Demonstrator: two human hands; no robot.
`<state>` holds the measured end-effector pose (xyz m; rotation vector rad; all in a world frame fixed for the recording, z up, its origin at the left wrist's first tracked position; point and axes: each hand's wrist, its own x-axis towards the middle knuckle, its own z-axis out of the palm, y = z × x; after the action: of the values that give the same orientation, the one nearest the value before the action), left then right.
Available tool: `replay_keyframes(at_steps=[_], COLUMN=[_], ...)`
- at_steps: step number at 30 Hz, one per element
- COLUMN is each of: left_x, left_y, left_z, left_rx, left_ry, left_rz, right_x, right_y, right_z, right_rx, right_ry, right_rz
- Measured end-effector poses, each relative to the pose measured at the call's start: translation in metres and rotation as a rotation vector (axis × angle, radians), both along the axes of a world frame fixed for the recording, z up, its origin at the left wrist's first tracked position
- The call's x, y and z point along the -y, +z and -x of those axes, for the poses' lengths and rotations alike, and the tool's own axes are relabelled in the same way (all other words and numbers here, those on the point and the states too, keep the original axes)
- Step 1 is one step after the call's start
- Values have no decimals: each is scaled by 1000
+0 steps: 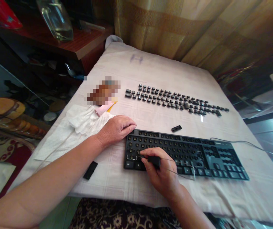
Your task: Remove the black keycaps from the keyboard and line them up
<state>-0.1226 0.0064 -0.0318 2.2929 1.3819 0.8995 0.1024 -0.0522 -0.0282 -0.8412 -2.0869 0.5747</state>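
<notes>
A black keyboard point(169, 146) lies on the white cloth, most of its keys off on the left and middle, with keys still on along the front row and right end. My right hand point(161, 171) is closed on a thin tool with a black handle point(154, 160) and wire loops; its tip touches the keyboard's left part, near the lower rows. My left hand point(117, 128) rests by the keyboard's top left corner, fingers together and bent; whether anything is under them is hidden. Behind the keyboard, loose keycaps point(172, 102) lie in several rows.
One black piece point(176, 128) lies behind the keyboard, another point(90, 170) left of it. White tissues point(83, 122) are near my left forearm, beside a blurred-out item point(104, 91). A glass bottle point(57, 22) stands on the wooden desk point(83, 44). The cable point(241, 142) runs right.
</notes>
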Motion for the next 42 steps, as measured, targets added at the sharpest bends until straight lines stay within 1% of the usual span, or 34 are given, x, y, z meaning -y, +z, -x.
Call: replay_keyframes(at_steps=[2,4,7,10,12,13,15,17,19,21,24,28,31,34,37,39,42], left_x=[0,2,11,32,49,58,74,86,92,95,92,87,88,92,94,92,85], left_y=[1,7,25,47,59,63,67,68,67,66,61,54,52,53,52,49,41], left_z=[1,4,15,33,46,51,60,65,65,63,61,62,62,58,48,38,22], left_rx=[40,66,64,-5,-105,-147,-199,-238,-273,-306,-320,-270,-231,-143,-6,108,304], left_ry=[20,34,42,78,139,143,87,50,22,-6,-14,6,42,103,150,153,149], left_rz=[47,94,122,165,260,344,514,632,686,685,656,666,634,588,557,567,600], right_x=[-1,-2,-1,0,0,0,0,0,1,3,7,13,15,14,10,6,-1], right_y=[1,2,2,0,0,0,0,2,3,4,4,1,1,2,2,1,2], right_z=[1,2,1,-2,-3,-4,-6,-9,-13,-17,-24,-31,-37,-44,-51,-55,-60], right_rx=[22,49,50,31,26,25,23,22,27,32,31,30,53,67,68,57,39], right_ry=[-4,-9,-17,-36,-53,-63,-89,-112,-132,-159,-194,-191,-179,-187,-225,-262,-328], right_rz=[-23,-34,-57,-80,-90,-97,-112,-130,-147,-168,-191,-209,-236,-259,-251,-213,-107])
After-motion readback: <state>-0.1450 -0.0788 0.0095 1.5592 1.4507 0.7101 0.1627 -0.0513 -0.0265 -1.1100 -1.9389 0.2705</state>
